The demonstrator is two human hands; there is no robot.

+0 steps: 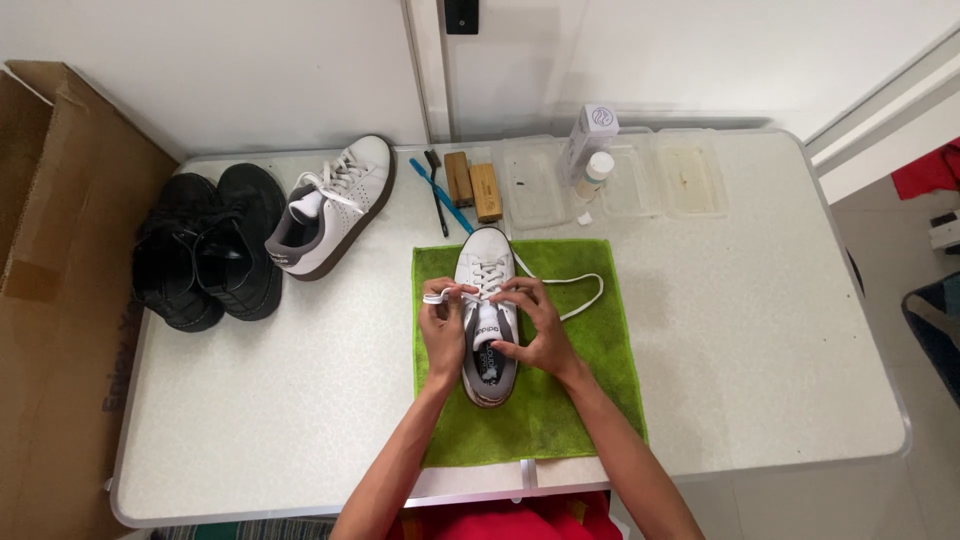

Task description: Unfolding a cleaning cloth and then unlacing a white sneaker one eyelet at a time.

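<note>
Green towelling [590, 380] lies spread at the middle of the table's near edge, and a white sneaker [487, 300] sits on it lengthwise, toe toward the far edge, heel toward the person; the cloth seems placed to cushion the shoe and keep the tabletop [760, 340] clean. The left hand [441, 333] is curled against the shoe's left side, fingers pinched on a white lace end [436, 297] that sticks out leftward. The right hand [532, 330] is closed over the tongue and right eyelets, its thumb pressing the tongue down, so both hands steady the shoe while gripping lace; a loose lace loop [585, 295] trails right across the towel. Toward the left edge stand a pair of black shoes [208, 245] and the second white sneaker [333, 205], well apart from the hands. Along the far edge lie brushes [458, 187], clear trays [655, 180] and a small bottle [594, 175]. The right half of the table offers the widest room.
</note>
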